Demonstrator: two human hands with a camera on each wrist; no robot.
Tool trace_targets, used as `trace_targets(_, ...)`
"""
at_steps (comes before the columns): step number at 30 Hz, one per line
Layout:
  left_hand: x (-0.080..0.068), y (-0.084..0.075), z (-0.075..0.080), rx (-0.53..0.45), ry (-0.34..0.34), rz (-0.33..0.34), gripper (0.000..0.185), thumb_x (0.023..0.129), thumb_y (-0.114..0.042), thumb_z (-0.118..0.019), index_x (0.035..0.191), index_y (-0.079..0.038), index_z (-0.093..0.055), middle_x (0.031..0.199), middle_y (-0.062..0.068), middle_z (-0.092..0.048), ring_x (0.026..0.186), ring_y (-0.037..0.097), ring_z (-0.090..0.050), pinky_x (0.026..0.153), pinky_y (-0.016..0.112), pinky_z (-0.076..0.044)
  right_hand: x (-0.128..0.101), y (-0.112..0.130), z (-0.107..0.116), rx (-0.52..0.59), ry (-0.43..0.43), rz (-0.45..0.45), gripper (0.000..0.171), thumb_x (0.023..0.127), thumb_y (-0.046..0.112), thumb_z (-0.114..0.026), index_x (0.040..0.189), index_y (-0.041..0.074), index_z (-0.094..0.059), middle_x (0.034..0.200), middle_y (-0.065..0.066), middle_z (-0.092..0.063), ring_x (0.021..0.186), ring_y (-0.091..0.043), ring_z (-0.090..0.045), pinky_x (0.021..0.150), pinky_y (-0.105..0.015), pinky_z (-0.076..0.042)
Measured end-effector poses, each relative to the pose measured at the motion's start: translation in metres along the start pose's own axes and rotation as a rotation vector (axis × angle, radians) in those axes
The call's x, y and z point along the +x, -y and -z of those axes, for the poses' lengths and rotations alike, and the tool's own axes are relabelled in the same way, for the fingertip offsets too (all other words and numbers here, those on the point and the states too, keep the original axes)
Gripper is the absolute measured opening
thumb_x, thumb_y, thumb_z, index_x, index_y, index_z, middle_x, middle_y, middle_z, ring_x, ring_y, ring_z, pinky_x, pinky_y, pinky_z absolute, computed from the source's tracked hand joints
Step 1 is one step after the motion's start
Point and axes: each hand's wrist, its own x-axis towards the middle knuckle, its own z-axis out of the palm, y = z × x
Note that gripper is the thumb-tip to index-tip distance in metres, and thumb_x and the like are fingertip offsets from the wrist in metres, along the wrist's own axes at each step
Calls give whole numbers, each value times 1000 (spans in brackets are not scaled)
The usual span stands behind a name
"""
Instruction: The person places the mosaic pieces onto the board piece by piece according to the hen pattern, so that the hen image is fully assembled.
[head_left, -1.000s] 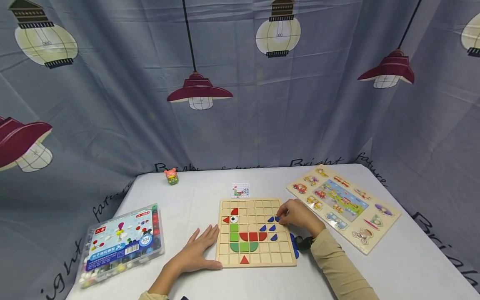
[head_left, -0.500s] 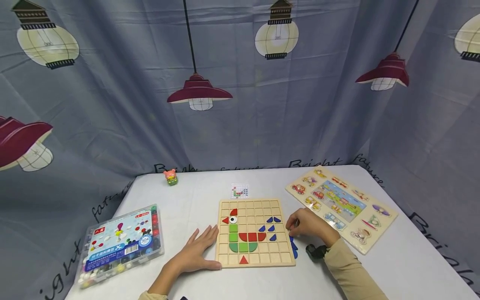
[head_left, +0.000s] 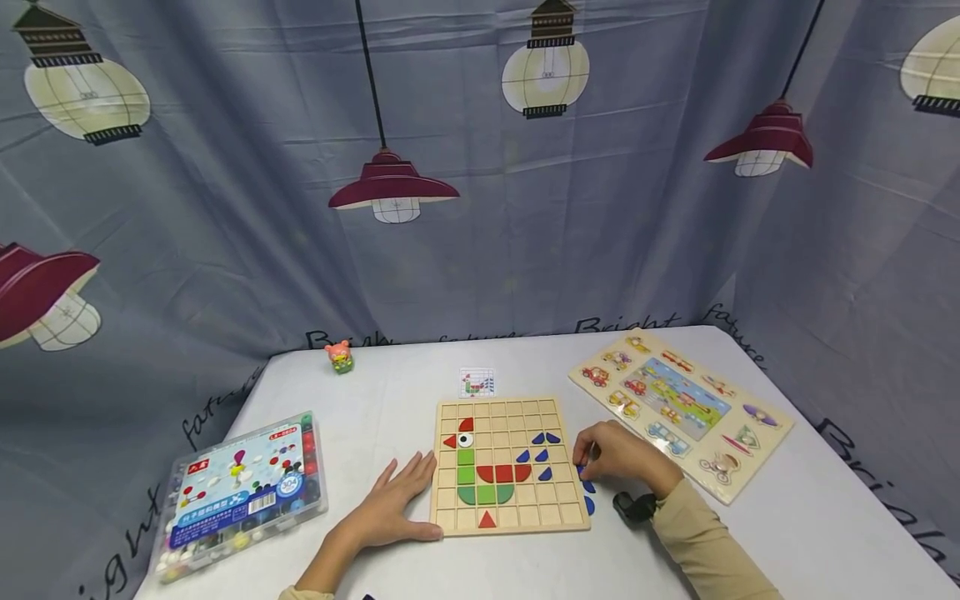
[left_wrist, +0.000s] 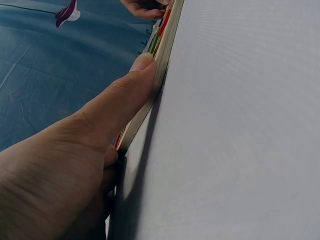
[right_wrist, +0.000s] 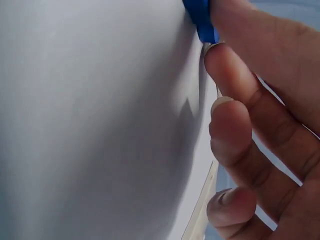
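From the head view, the left hand (head_left: 393,502) lies flat with fingers spread against the left edge of the board (head_left: 510,464), near the tabletop's front edge; the right hand (head_left: 618,454) sits at the board's right edge. The left wrist view shows the thumb (left_wrist: 122,102) pressing the board's side (fingers straight). The right wrist view shows fingertips (right_wrist: 220,60) pinching a blue piece (right_wrist: 200,17) on the tabletop.

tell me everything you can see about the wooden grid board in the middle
The wooden grid board is pale, flat and square, lying on the white table, cut into shallow square cells. Red, green and blue pieces form a rooster, most cells bare. The left hand rests flat against its left edge; the right hand pinches a blue piece beside its right edge.
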Motion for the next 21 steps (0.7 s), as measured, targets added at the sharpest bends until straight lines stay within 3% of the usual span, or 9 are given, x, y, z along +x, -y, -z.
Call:
trace_targets(5,0,1,0,-6,5,-3,108,73,-62,-74,154,-8,-27,163,7,-22,153,30,-13,122,52,5,-2,-6,4,15,-36,17,15,75,5,-79,76,15,-68,71,8,-62,64,-7,-52,55,-19,-44)
trace_targets(13,0,2,-1,5,3,-8,109,73,-63,-74,154,-9,-26,163,7,-22,153,30,-14,122,52,4,-9,-12,12,-10,-119,-55,11,78,5,-75,74,11,-67,70,5,-62,65,-9,-50,56,-20,-40)
trace_targets(18,0,2,0,-3,4,-11,108,73,-62,-74,154,-8,-26,163,7,-22,152,30,-14,122,51,5,-11,-11,11,-9,-110,-143,22,73,19,-84,74,12,-63,64,4,-56,59,-10,-47,51,-20,-36)
trace_targets(21,0,2,-1,-7,4,-9,109,73,-63,-74,154,-8,-26,163,7,-22,153,30,-13,122,51,6,-10,-12,10,-17,-90,-110,22,70,15,-85,76,11,-64,64,4,-55,58,-9,-47,52,-20,-37)
